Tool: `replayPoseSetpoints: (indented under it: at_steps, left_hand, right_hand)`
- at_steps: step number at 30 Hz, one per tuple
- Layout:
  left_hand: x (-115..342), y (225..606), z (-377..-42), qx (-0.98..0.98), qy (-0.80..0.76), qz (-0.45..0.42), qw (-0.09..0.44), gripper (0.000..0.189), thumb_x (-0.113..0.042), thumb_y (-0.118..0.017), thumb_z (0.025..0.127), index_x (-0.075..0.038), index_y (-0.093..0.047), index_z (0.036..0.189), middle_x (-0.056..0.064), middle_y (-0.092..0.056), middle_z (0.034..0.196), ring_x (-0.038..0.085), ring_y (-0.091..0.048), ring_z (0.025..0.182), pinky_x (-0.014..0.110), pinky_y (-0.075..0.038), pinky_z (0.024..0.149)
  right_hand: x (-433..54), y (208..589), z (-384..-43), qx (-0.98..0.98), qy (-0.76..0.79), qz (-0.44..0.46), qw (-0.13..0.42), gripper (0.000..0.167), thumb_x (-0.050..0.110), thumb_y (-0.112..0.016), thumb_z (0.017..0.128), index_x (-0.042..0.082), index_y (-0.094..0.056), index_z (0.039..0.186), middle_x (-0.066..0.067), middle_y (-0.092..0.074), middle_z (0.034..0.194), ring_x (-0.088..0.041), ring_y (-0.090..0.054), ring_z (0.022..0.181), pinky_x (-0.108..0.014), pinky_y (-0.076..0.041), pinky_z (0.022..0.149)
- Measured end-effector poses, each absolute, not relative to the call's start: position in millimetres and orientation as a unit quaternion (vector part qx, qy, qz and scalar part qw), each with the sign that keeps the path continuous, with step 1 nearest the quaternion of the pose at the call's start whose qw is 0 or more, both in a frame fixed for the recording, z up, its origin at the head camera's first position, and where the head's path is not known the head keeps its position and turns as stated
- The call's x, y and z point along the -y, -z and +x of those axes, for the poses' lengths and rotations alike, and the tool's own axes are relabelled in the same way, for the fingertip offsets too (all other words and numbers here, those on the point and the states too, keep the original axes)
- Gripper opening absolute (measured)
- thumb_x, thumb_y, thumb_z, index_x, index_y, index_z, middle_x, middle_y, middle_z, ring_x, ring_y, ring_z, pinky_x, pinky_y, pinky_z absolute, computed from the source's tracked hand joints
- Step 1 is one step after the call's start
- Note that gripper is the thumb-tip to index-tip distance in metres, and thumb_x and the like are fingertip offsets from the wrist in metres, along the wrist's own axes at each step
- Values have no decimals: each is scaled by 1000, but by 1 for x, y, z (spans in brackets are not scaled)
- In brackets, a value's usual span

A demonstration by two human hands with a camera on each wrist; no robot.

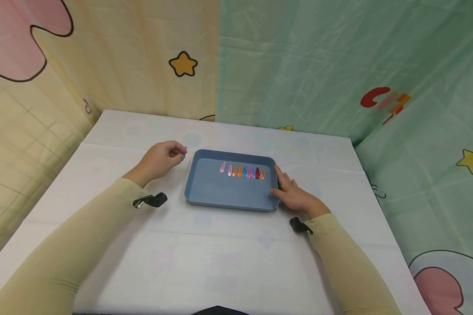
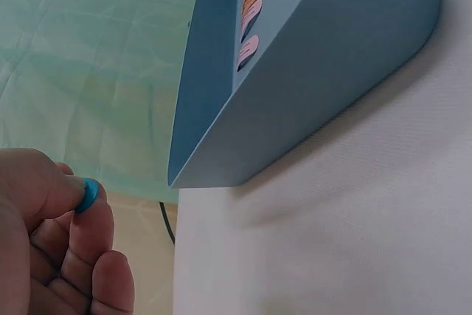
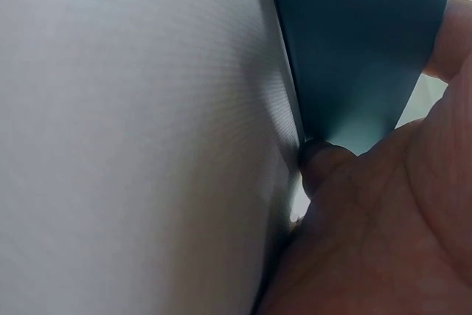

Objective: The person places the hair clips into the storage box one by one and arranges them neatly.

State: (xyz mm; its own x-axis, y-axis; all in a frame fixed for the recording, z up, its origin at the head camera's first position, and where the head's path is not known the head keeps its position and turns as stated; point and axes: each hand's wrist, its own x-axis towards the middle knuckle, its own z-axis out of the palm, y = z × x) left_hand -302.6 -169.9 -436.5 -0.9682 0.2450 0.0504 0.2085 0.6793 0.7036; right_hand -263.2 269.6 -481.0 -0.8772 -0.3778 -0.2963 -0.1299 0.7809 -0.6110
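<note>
A blue-grey tray (image 1: 224, 197) lies on the table, holding a row of colourful snap hair clips (image 1: 244, 172) in pink, orange, blue, purple and red. My left hand (image 1: 161, 159) is beyond its left side, pinching a small blue hair clip (image 2: 89, 195) between thumb and forefinger; most of that clip is hidden by the fingers. At the tray's right side my right hand (image 1: 297, 197) grips the wall, thumb over the rim and fingers along the outside. Close up, the right wrist view shows the right hand (image 3: 383, 219) against the tray wall (image 3: 354, 42).
A white cloth (image 1: 220, 262) covers the table under the tray. Behind the table hang a yellow curtain (image 1: 142, 57) and a green curtain (image 1: 299, 65) with cartoon prints. Small black cameras sit at both wrists.
</note>
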Motion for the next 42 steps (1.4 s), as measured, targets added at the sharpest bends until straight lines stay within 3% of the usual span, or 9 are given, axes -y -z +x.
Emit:
replayPoseSetpoints:
  at_steps: [42]
  left_hand:
    - [154, 447, -305, -922, -360, 135, 39, 21, -10, -58, 102, -5, -71, 119, 13, -71, 107, 28, -62, 101, 41, -48, 90]
  right_hand:
    - [-268, 480, -262, -923, 295, -131, 208, 88, 40, -46, 110, 20, 17, 168, -15, 9, 178, -43, 11, 163, -64, 9, 128]
